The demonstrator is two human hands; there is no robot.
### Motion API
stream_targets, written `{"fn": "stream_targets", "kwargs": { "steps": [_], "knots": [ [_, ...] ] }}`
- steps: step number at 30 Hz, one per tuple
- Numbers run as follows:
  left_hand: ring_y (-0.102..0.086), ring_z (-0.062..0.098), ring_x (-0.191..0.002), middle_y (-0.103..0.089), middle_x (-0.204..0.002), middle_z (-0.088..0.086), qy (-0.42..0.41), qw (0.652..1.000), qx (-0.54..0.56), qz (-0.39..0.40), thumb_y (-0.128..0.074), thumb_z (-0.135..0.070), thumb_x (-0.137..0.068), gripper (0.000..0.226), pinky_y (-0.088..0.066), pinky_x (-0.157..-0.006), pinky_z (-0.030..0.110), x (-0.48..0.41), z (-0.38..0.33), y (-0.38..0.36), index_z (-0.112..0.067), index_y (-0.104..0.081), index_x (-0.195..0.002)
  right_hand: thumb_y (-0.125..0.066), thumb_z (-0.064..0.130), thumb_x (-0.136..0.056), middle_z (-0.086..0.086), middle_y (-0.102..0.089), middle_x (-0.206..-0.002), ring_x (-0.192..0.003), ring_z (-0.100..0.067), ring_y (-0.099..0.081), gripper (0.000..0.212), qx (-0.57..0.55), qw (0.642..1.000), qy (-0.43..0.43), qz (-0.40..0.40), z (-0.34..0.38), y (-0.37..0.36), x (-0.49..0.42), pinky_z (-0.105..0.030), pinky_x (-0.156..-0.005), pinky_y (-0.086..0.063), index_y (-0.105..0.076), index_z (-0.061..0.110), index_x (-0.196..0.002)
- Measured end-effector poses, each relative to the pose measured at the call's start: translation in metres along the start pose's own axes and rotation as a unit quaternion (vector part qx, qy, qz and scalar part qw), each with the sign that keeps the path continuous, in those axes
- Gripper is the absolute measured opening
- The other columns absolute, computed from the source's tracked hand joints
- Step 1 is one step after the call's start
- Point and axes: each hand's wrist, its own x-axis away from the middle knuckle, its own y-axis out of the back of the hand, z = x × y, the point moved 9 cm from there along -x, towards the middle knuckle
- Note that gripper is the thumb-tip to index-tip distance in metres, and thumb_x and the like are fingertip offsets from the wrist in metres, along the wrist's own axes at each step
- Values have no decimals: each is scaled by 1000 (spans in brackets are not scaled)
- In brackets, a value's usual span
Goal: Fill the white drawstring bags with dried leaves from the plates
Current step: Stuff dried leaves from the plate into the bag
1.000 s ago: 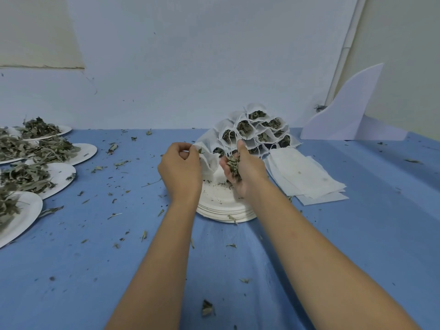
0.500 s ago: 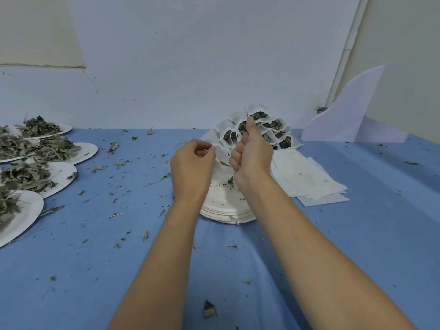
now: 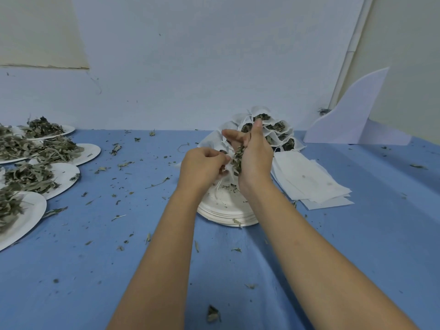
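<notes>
My left hand point(image 3: 202, 169) pinches the rim of a small white drawstring bag point(image 3: 228, 168), mostly hidden between my hands, its strings hanging toward the plate. My right hand point(image 3: 253, 154) holds a clump of dried leaves point(image 3: 237, 159) against its palm at the bag's mouth, thumb and fingers partly extended upward. Both hands hover over a stack of white plates point(image 3: 226, 210) bearing only crumbs. Behind them stands a pile of filled bags point(image 3: 273, 133) with leaves showing in their open tops.
Flat empty white bags point(image 3: 309, 182) lie stacked to the right of the plates. Several plates of dried leaves point(image 3: 35, 179) sit at the left edge. Leaf crumbs litter the blue cloth point(image 3: 119, 258). A white foam board point(image 3: 350, 115) leans against the far wall.
My right hand, raised by the filled bags half a second ago, has come down with leaves against the bag's mouth. My left hand stayed on the bag and shifted slightly right.
</notes>
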Motion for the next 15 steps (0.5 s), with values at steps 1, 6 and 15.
{"fn": "stream_targets", "kwargs": {
  "steps": [1,6,15],
  "knots": [
    [-61,8,-51,-59,-62,1,6,1000,3,-12,-66,-9,-85,13,-56,-63,24,0,2,1,-9,-66,-72,-33,45,-101,-2,-74,-73,-80,-12,-69,72,2,1000,6,4,3,-2,2,-30,-86,-47,-60,25,-37],
    [-62,16,-65,-61,-56,-4,-33,996,-25,-81,-62,-14,-86,13,-53,-74,33,3,-6,6,-12,-66,-74,-35,39,-102,-9,-72,-69,-70,-11,-69,56,-5,998,54,25,17,-9,5,-21,-75,-54,-40,15,-52],
    [-54,4,-42,-58,-62,4,9,995,98,-7,-63,-8,-88,11,-46,-48,14,4,-8,-7,-6,-66,-77,-28,40,-103,16,-68,-99,-100,5,-60,41,177,978,101,53,11,-6,4,-10,-85,-40,-66,27,-94]
  ]
}}
